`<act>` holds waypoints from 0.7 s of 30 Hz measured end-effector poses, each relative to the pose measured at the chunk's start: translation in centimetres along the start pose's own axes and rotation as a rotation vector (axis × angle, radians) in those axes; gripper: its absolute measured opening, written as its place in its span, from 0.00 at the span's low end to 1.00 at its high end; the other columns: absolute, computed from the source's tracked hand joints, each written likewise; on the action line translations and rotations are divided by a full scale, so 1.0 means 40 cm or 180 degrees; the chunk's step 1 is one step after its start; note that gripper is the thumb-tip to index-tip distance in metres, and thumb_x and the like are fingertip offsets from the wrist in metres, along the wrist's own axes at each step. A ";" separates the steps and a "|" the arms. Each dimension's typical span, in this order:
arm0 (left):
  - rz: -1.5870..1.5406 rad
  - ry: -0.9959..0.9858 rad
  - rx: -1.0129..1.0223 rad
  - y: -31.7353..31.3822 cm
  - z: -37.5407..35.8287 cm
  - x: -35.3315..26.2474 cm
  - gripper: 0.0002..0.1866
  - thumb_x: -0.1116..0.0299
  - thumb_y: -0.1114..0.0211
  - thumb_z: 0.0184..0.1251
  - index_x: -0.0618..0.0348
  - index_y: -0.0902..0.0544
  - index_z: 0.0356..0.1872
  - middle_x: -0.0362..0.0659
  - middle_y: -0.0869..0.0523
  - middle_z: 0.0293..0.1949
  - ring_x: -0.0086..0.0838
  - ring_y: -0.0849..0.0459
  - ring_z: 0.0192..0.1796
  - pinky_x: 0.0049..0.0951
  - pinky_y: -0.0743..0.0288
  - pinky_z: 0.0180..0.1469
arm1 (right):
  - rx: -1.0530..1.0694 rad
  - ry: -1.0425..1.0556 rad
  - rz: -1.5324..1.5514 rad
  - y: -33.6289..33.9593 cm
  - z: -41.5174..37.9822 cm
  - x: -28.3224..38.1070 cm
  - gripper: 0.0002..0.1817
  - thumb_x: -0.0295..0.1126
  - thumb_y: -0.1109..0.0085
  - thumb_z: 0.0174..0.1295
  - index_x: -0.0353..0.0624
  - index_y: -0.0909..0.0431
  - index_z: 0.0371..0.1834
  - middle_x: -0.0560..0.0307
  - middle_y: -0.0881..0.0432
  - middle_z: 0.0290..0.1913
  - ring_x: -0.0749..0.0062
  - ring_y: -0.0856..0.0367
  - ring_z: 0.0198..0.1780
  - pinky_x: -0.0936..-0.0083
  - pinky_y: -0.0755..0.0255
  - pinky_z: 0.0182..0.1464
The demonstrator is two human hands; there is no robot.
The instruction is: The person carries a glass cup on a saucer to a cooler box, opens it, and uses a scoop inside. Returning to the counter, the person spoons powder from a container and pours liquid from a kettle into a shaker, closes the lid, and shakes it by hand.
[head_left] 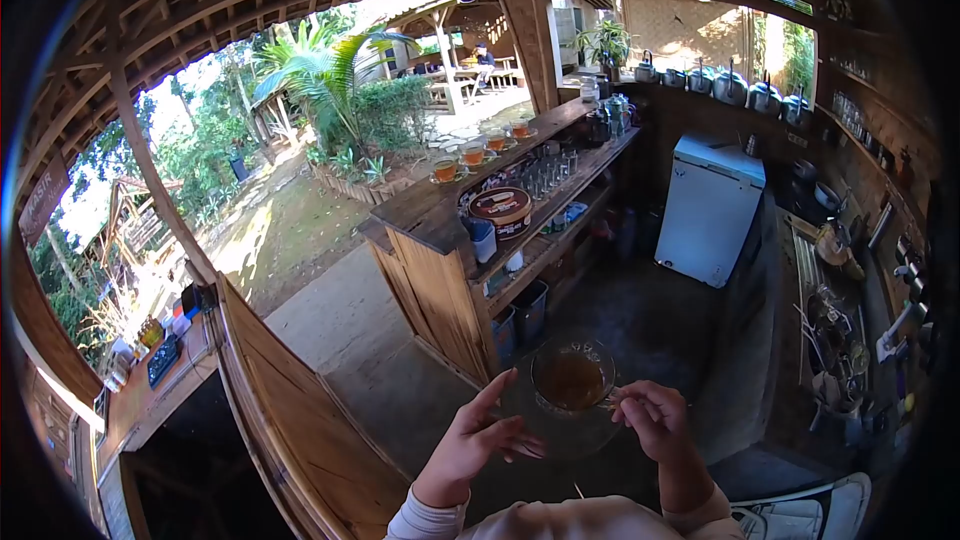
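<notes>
A clear glass cup of brown tea is in front of me, above the dark floor. My right hand pinches it at its right side, where the handle is. Under the cup shows the faint outline of a clear glass saucer, hard to make out against the floor. My left hand is at the saucer's left edge, thumb above and some fingers below, with the index finger stretched up beside the cup.
Ahead stands a wooden counter with several filled tea cups along its top. A round brown tub and glasses sit on its shelf. A white chest freezer stands beyond. Kettles line the back ledge. A cluttered worktop runs along the right.
</notes>
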State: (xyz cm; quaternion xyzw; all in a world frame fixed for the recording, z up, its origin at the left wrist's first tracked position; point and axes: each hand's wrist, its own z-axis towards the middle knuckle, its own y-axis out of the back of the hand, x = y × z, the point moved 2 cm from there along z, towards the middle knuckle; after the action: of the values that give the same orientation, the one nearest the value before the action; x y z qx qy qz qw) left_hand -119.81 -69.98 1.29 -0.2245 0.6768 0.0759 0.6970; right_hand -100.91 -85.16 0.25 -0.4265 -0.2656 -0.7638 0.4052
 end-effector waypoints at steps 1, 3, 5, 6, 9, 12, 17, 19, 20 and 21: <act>-0.0018 0.0021 0.0011 0.011 0.013 -0.002 0.34 0.74 0.50 0.69 0.63 0.57 0.71 0.52 0.14 0.34 0.35 0.13 0.35 0.19 0.26 0.28 | -0.0015 -0.0045 0.0016 -0.003 0.011 -0.009 0.06 0.22 0.47 0.62 0.29 0.23 0.38 0.55 0.20 0.27 0.79 0.21 0.29 0.83 0.28 0.32; -0.0005 0.0068 0.0035 0.031 0.042 -0.002 0.34 0.74 0.50 0.69 0.63 0.57 0.71 0.52 0.14 0.34 0.35 0.13 0.35 0.19 0.25 0.29 | -0.0036 -0.0078 0.0030 -0.002 0.034 -0.029 0.06 0.22 0.47 0.62 0.29 0.23 0.39 0.55 0.20 0.27 0.79 0.21 0.29 0.83 0.28 0.32; 0.0009 0.0112 0.0061 0.046 0.077 -0.002 0.34 0.74 0.50 0.69 0.63 0.57 0.71 0.52 0.14 0.34 0.35 0.13 0.35 0.19 0.25 0.29 | -0.0059 -0.0107 0.0042 0.003 0.058 -0.049 0.06 0.22 0.47 0.62 0.29 0.23 0.39 0.55 0.19 0.28 0.79 0.21 0.29 0.83 0.28 0.32; -0.0013 0.0117 0.0081 0.052 0.097 -0.001 0.34 0.74 0.50 0.69 0.63 0.57 0.71 0.52 0.14 0.34 0.35 0.13 0.35 0.19 0.25 0.29 | -0.0082 -0.0137 0.0038 0.008 0.069 -0.058 0.06 0.22 0.47 0.62 0.29 0.23 0.39 0.55 0.20 0.28 0.79 0.21 0.29 0.83 0.28 0.32; -0.0062 0.0171 0.0133 0.057 0.166 0.002 0.34 0.74 0.49 0.69 0.63 0.57 0.71 0.51 0.14 0.34 0.35 0.13 0.35 0.19 0.25 0.29 | -0.0150 -0.0209 -0.0028 0.038 0.105 -0.088 0.07 0.22 0.47 0.62 0.30 0.23 0.39 0.55 0.20 0.28 0.79 0.21 0.30 0.83 0.28 0.33; -0.0066 0.0219 0.0175 0.054 0.249 0.008 0.34 0.74 0.49 0.69 0.63 0.56 0.71 0.51 0.14 0.33 0.35 0.13 0.35 0.19 0.26 0.28 | -0.0205 -0.0220 -0.0082 0.085 0.147 -0.126 0.07 0.22 0.47 0.62 0.30 0.23 0.39 0.55 0.20 0.27 0.78 0.21 0.30 0.82 0.28 0.33; 0.0040 0.0150 0.0221 0.028 0.416 0.018 0.34 0.74 0.49 0.68 0.63 0.56 0.71 0.51 0.13 0.33 0.34 0.13 0.35 0.18 0.27 0.28 | -0.0227 -0.0115 -0.0165 0.199 0.243 -0.196 0.07 0.23 0.47 0.62 0.30 0.23 0.39 0.55 0.20 0.28 0.78 0.21 0.29 0.83 0.28 0.33; 0.0022 0.0063 0.0203 0.014 0.489 0.018 0.34 0.74 0.49 0.68 0.63 0.56 0.71 0.51 0.14 0.33 0.34 0.13 0.35 0.18 0.27 0.28 | -0.0212 0.0013 -0.0177 0.251 0.290 -0.223 0.06 0.22 0.47 0.61 0.30 0.23 0.38 0.56 0.20 0.27 0.79 0.21 0.29 0.83 0.28 0.33; 0.0045 0.0056 0.0216 0.008 0.528 0.021 0.34 0.74 0.49 0.68 0.63 0.56 0.71 0.51 0.14 0.33 0.34 0.13 0.35 0.18 0.27 0.28 | -0.0230 0.0033 -0.0171 0.277 0.318 -0.232 0.06 0.22 0.47 0.61 0.30 0.23 0.38 0.56 0.20 0.27 0.79 0.21 0.29 0.83 0.28 0.33; -0.0073 0.0021 0.0190 0.004 0.563 0.029 0.34 0.75 0.49 0.68 0.63 0.56 0.71 0.52 0.14 0.33 0.35 0.13 0.35 0.18 0.26 0.28 | -0.0192 0.0051 -0.0199 0.299 0.344 -0.236 0.06 0.22 0.47 0.61 0.31 0.23 0.39 0.56 0.20 0.28 0.79 0.21 0.29 0.83 0.28 0.33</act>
State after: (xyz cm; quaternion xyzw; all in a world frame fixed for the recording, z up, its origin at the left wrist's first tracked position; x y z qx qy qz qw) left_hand -99.30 -60.72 -0.26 -0.2116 0.6784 0.0469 0.7020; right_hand -81.87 -77.47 -0.41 -0.4238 -0.2525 -0.7871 0.3702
